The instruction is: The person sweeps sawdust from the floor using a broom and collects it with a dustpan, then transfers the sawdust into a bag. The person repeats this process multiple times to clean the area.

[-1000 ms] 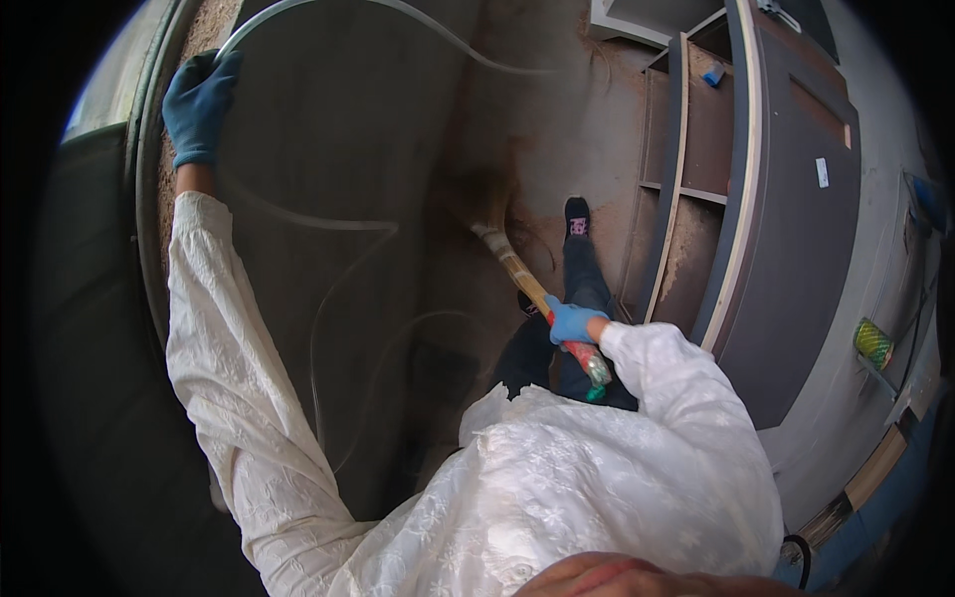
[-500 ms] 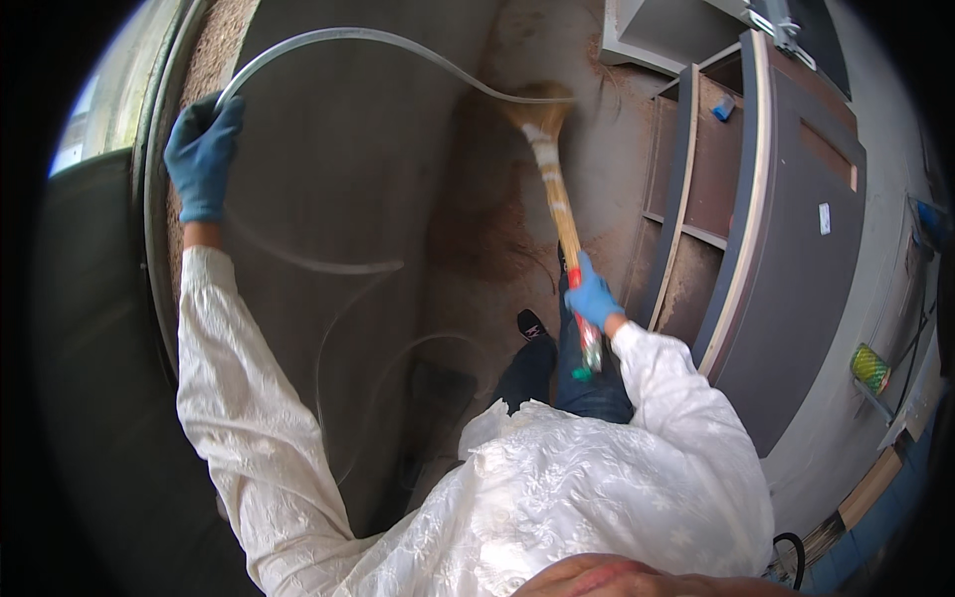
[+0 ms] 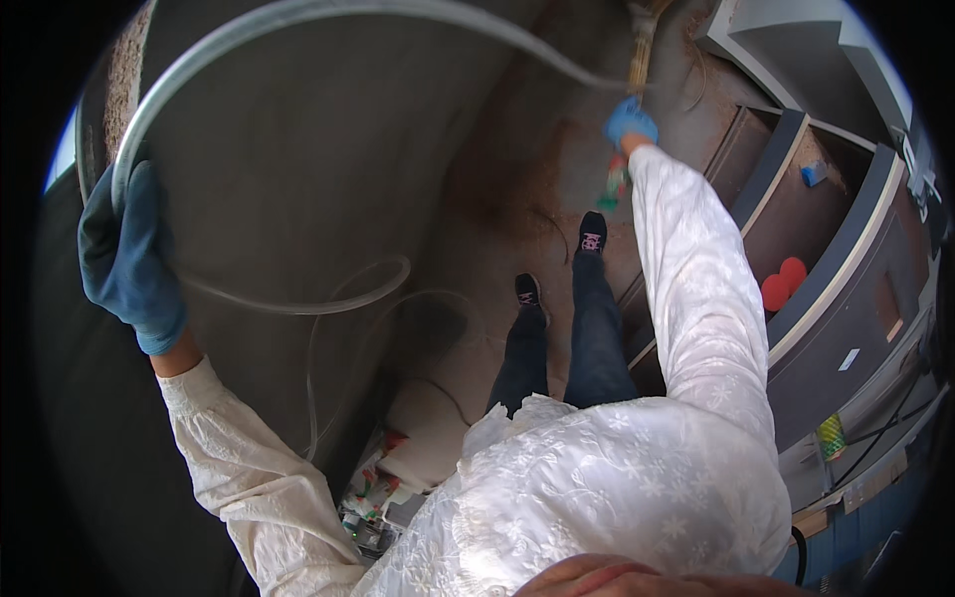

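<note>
Right hand (image 3: 630,121), clenched on wooden-handled brush (image 3: 637,55), has been raised up the wall; left hand (image 3: 132,254) grips clear tubing (image 3: 298,15).

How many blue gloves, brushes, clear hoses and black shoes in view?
Blue rubber gloves: 2, left hand, right hand
Wooden-handled brush: 1
Clear plastic hose: 1
Black shoes: 2
Total: 6

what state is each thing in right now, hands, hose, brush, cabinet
left hand: gloved, raised, gripping the hose
right hand: gloved, closed on the brush handle
hose: clear, arched overhead, slack loops below
brush: upright, bristles at the wall
cabinet: open shelves
</note>
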Demonstrator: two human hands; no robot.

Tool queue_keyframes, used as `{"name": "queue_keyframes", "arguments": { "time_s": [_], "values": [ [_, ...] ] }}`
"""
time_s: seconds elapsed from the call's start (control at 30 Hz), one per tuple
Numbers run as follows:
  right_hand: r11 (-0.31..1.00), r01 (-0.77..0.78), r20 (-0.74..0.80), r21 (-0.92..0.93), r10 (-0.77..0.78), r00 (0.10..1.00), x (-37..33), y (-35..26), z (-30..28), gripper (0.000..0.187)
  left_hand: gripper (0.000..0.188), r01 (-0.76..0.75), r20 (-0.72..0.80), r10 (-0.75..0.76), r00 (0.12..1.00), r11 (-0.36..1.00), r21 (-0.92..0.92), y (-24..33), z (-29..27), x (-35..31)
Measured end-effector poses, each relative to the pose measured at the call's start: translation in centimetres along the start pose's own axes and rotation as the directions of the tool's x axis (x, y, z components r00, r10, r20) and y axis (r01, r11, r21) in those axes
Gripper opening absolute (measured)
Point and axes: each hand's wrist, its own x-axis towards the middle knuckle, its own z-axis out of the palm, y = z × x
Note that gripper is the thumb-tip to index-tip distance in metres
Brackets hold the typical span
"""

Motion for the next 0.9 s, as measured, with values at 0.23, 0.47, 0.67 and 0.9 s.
{"name": "queue_keyframes", "arguments": {
  "time_s": [0.23,0.47,0.67,0.9],
  "values": [
    [0.868,0.413,0.144,-0.275,-0.388,0.910,-20.5,5.7,8.4,0.062,0.024,0.106,-0.023,-0.106,0.994,0.994,-0.014,0.6,0.0,-0.2],
    [0.804,0.575,0.435,-0.148,-0.470,0.768,-35.5,9.1,6.5,0.053,0.023,0.169,0.030,-0.166,0.986,0.975,-0.146,0.5,-0.1,-0.1],
    [0.949,0.307,0.627,0.071,-0.282,0.726,-40.9,10.8,-0.7,0.076,0.024,0.183,0.020,-0.182,0.983,0.963,-0.200,-0.1,-0.3,-0.4],
    [0.990,0.019,0.628,0.136,-0.101,0.772,-42.1,14.6,-7.8,0.084,0.025,0.127,0.010,-0.128,0.992,0.970,-0.208,-0.2,0.1,-0.1]
  ]
}}
